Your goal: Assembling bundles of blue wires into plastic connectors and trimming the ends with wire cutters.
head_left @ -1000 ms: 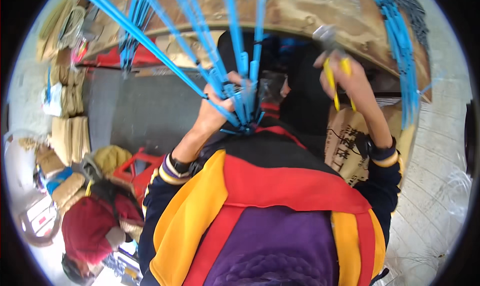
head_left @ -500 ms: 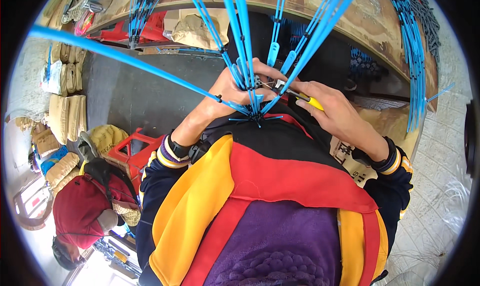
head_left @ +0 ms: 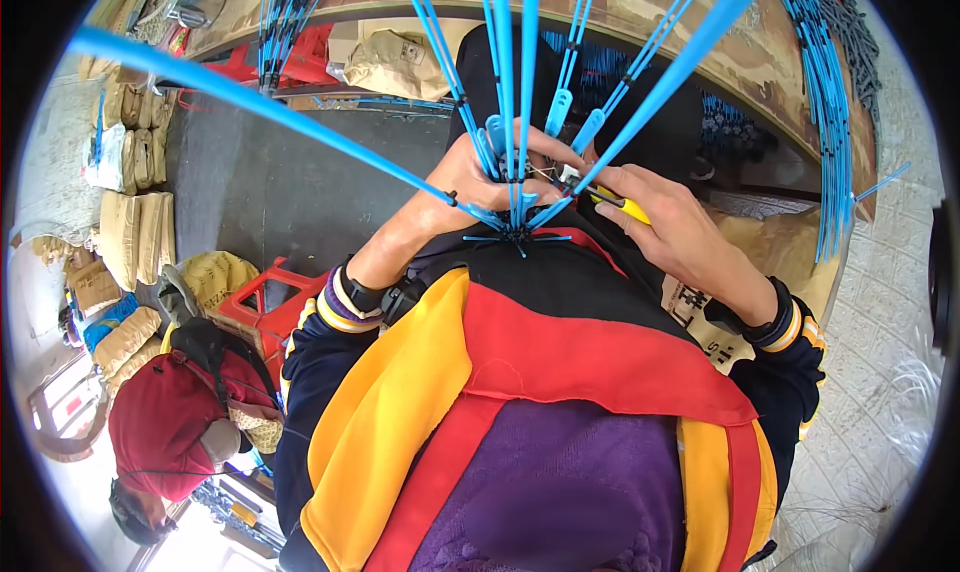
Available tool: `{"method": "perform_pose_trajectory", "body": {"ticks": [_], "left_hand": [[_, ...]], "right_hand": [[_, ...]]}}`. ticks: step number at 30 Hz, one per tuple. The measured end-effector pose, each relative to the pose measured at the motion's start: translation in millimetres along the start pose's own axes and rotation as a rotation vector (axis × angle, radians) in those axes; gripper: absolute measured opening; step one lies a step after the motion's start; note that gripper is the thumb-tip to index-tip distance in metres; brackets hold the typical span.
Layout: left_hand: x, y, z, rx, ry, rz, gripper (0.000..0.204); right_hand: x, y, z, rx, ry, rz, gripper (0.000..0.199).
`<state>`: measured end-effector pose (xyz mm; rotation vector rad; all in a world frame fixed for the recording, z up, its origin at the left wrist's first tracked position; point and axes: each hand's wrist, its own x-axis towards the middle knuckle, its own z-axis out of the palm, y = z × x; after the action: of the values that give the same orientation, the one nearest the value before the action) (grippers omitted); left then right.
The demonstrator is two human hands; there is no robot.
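Note:
An umbrella frame with long light-blue ribs (head_left: 529, 62) spreads upward and outward in front of my chest. Its dark hub (head_left: 516, 236) lies low against my black apron, with small blue rib ends around it. My left hand (head_left: 462, 184) is closed around the gathered ribs just above the hub. In my right hand (head_left: 665, 217) is a hand tool with a yellow-and-black handle (head_left: 634, 210), perhaps pliers. Its pale head meets the frame beside my left fingertips, where a thin wire or thread shows. The exact contact there is too small to make out.
A worn wooden table (head_left: 760, 72) curves across the far side, with a bundle of blue ribs (head_left: 822, 132) hanging at its right end. Red stools (head_left: 275, 307) stand on the left. Another person in a red top (head_left: 165, 422) bends over at lower left, near stacked cardboard (head_left: 130, 237).
The blue ribs have swung slightly to the right and the long left rib sits a little lower. Both hands keep their grip, and the tool stays beside my left fingers.

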<state>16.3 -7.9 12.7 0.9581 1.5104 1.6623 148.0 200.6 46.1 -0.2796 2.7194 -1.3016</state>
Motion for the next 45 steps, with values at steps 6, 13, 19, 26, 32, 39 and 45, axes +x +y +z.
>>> {"method": "perform_pose_trajectory", "body": {"ticks": [6,13,19,26,32,39,45], "left_hand": [[-0.6,-9.9,-6.0,-0.008,0.031,-0.075,0.030],[-2.3,-8.6,1.6,-0.093,0.016,-0.117,0.034],[2.8,0.0,2.8,-0.053,0.013,-0.077,0.038],[4.7,-0.2,-5.5,0.145,0.019,-0.091,0.038],[9.1,-8.0,-9.2,0.142,-0.089,-0.065,0.039],[12.2,6.6,1.0,-0.068,0.140,-0.311,0.043],[6.5,-15.2,-17.0,-0.021,-0.078,-0.191,0.044]], "right_hand": [[-6.5,-10.2,0.5,-0.241,0.006,0.050,0.037],[-4.1,-5.7,-7.6,-0.328,0.052,0.059,0.045],[0.1,-0.3,9.5,-0.229,0.138,-0.034,0.052],[1.6,3.2,9.8,-0.481,0.143,-0.012,0.056],[4.9,-8.0,-15.0,0.212,-0.292,0.303,0.055],[13.2,17.4,-6.4,-0.440,0.382,-0.395,0.045],[11.3,15.5,-5.8,0.617,-0.474,0.423,0.043]]}}
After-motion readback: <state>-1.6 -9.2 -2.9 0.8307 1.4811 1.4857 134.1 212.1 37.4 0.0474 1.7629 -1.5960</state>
